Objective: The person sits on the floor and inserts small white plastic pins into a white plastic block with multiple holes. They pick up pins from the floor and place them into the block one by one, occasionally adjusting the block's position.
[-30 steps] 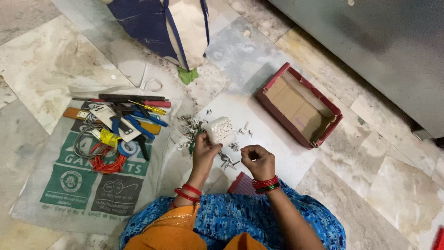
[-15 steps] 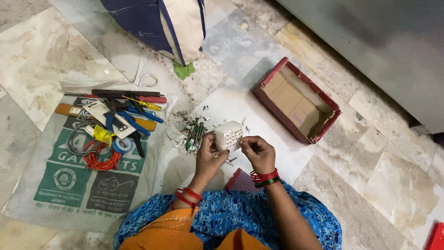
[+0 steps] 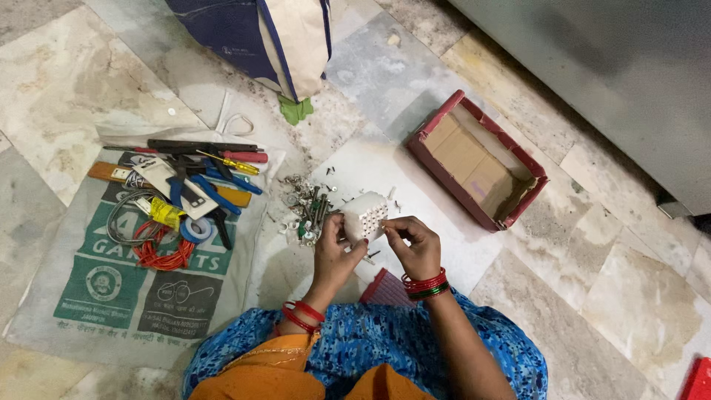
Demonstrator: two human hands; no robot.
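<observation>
- White plastic block point(image 3: 365, 215) sits above the white sheet point(image 3: 437, 215), held between both hands just in front of the person's knees
- Block is squarish and stubby, no clear long axis; its face dotted with rows of small holes tilts toward the right hand
- Left hand point(image 3: 333, 250) clasps the block's left side, fingers wrapped on it
- Right hand point(image 3: 415, 244) has fingertips pinched together at the perforated face; whether they hold a small part cannot be told
- Heap of small metal screws and fittings point(image 3: 305, 211) lies just left of the block
- Red-edged cardboard tray point(image 3: 478, 159), matte and rectangular, lies well apart, angled diagonally
</observation>
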